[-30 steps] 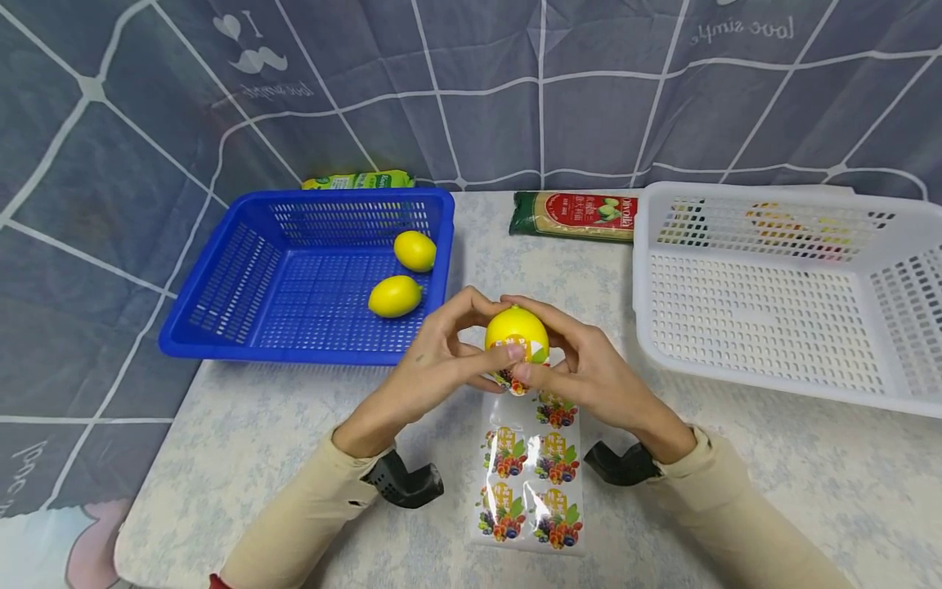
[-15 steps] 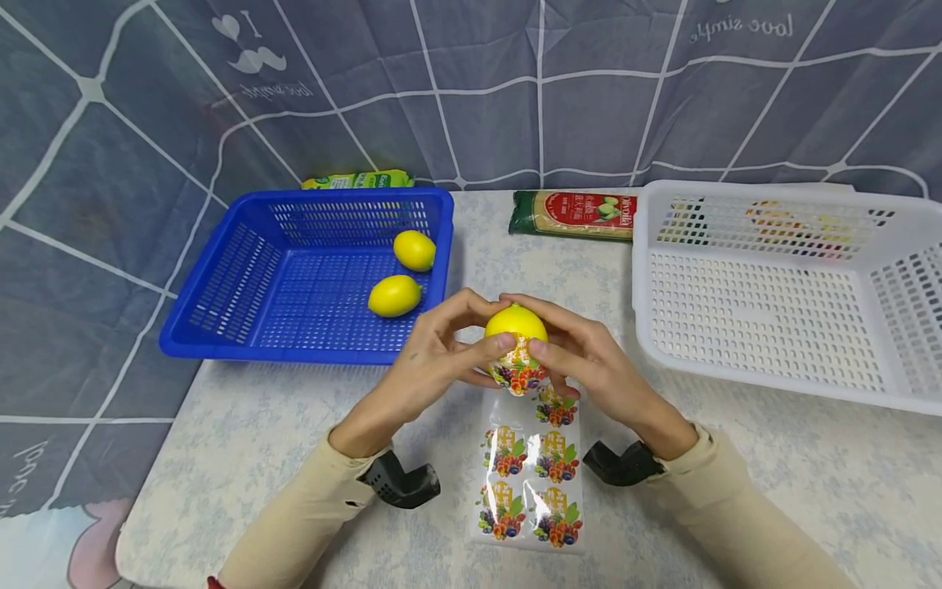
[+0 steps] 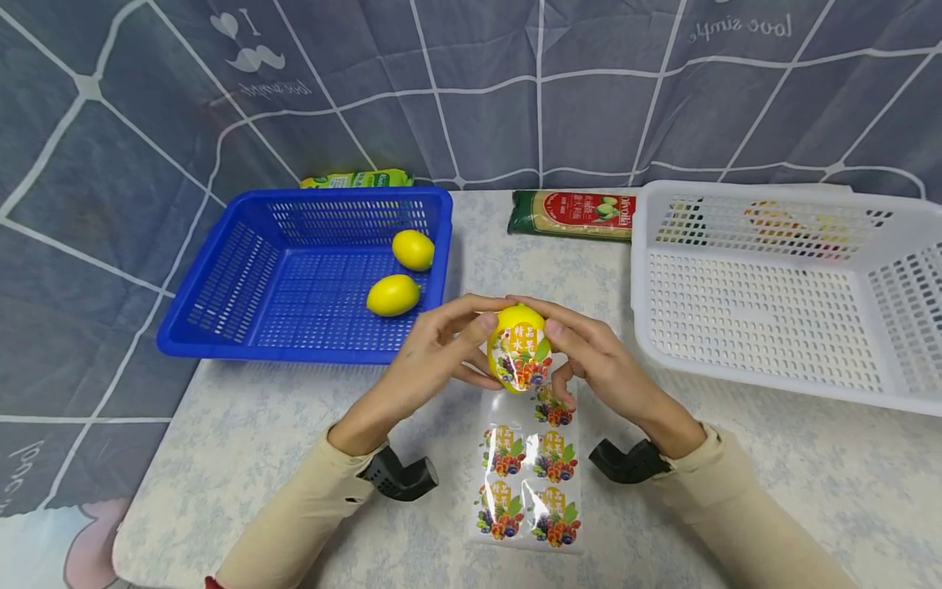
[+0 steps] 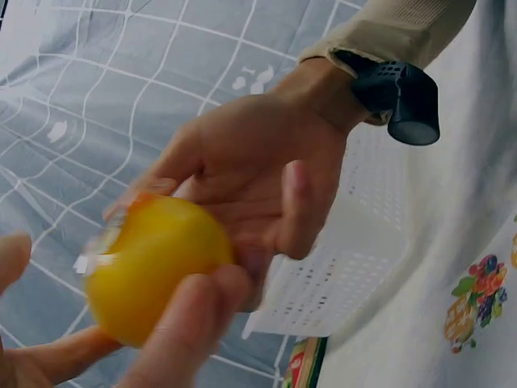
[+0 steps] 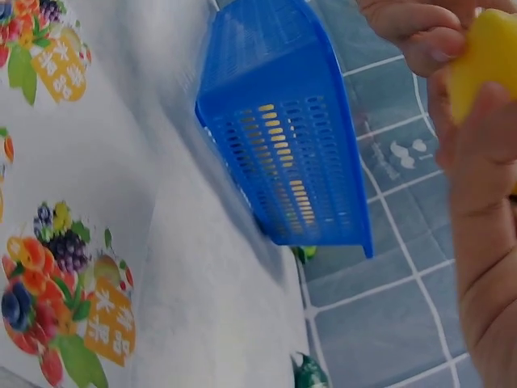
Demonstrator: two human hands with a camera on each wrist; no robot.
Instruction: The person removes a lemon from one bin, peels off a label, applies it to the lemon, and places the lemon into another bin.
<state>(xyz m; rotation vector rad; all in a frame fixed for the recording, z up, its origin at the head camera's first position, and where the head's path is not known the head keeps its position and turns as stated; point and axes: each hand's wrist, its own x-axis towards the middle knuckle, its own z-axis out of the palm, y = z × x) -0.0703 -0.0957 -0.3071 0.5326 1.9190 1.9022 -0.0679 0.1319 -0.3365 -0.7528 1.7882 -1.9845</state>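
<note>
- A blue basket [image 3: 221, 282] on the left of the tabletop [image 3: 243, 442] holds two lemons [image 3: 393, 294].
- The left hand [image 3: 434, 352] curls its fingers [image 3: 471, 327] round a stickered lemon [image 3: 518, 348], held above the sticker sheet [image 3: 530, 474].
- The right hand [image 3: 596, 360] grips the same lemon from the other side.
- A white basket [image 3: 765, 303] stands on the right.

Blue perforated plastic basket [image 3: 221, 278] is placed at frame left, with two yellow lemons [image 3: 393, 294] inside near its right wall. White perforated plastic basket [image 3: 765, 360] is set at frame right. Between them, at centre, a stickered yellow lemon [image 3: 518, 348] is held above a glossy fruit-sticker sheet [image 3: 530, 474]. A red-and-green noodle packet [image 3: 574, 214] lies behind.
</note>
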